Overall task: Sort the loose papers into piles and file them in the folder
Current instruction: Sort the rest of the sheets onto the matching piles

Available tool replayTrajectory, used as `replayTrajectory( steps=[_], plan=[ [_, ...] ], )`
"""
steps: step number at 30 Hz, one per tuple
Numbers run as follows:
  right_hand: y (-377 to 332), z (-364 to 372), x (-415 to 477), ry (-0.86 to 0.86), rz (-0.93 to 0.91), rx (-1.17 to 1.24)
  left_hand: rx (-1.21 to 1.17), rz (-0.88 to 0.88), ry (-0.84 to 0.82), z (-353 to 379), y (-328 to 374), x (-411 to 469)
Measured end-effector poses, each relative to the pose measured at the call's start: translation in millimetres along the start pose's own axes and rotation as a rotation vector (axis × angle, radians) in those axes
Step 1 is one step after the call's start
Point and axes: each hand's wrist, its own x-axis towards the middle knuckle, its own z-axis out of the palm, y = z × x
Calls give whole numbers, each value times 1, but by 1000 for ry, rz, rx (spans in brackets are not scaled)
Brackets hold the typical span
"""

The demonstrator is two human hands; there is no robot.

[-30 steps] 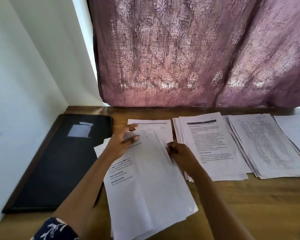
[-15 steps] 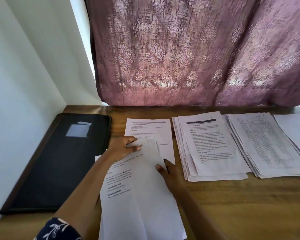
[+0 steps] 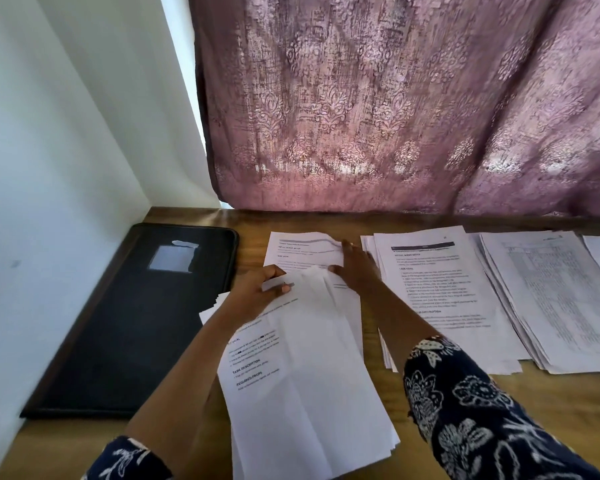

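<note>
- L hand (image 3: 260, 289) pinches loose stack's (image 3: 309, 393) top edge, centre tabletop (image 3: 568, 396).
- R hand (image 3: 355, 268), fingers straight, presses sheet (image 3: 291, 251) at 12 o'clock.
- Black folder (image 3: 136, 323) at 9 o'clock, shut.

Navy sleeves (image 3: 465, 410) w/ white floral print, both arms; forearms bare.

I see the black folder (image 3: 132, 323) lying closed and flat at the left, a pale label on its cover. Beside it a creased, skewed loose stack (image 3: 309, 393) overlaps a single printed sheet (image 3: 298, 251). A text pile (image 3: 440, 289) and a table pile (image 3: 551, 299) lie fanned further right.
</note>
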Motion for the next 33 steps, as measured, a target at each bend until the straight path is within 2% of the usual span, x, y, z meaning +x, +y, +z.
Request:
replayTrajectory(
  steps=[3, 5, 8, 10, 11, 14, 16, 21, 25, 28, 30, 33],
  plan=[
    [-12, 0, -10, 119, 17, 53, -41, 25, -12, -2, 1, -2],
    [-17, -3, -24, 188, 55, 209, -57, 30, -18, -4, -1, -4],
    [-18, -13, -53, 293, 224, 695, -84, 37, -8, -7, -6, -6],
    [-16, -19, -71, 252, 407, 1022, -83, 61, 5, -9, -5, -5],
    [-14, -19, -78, 220, 448, 1098, -73, 72, 13, -10, -4, -4],
    [-12, -19, -98, 167, 348, 1068, -24, 132, 51, -10, -2, 6],
    [-11, -22, -108, 100, 258, 961, 0, 171, 59, -8, -3, 14],
    [-6, -37, -128, -194, 146, 943, 47, 205, -4, 8, 2, 37],
    [-1, -32, -139, -248, 193, 1167, 107, 194, -45, 27, 8, 52],
    [-1, -15, -142, -254, 165, 958, 158, 205, -40, 37, 5, 58],
    [-1, -5, -143, -134, 176, 931, 110, 245, 45, 37, -1, 57],
    [1, -7, -148, 32, 225, 1109, -26, 167, 424, 22, -14, 44]
  ],
)
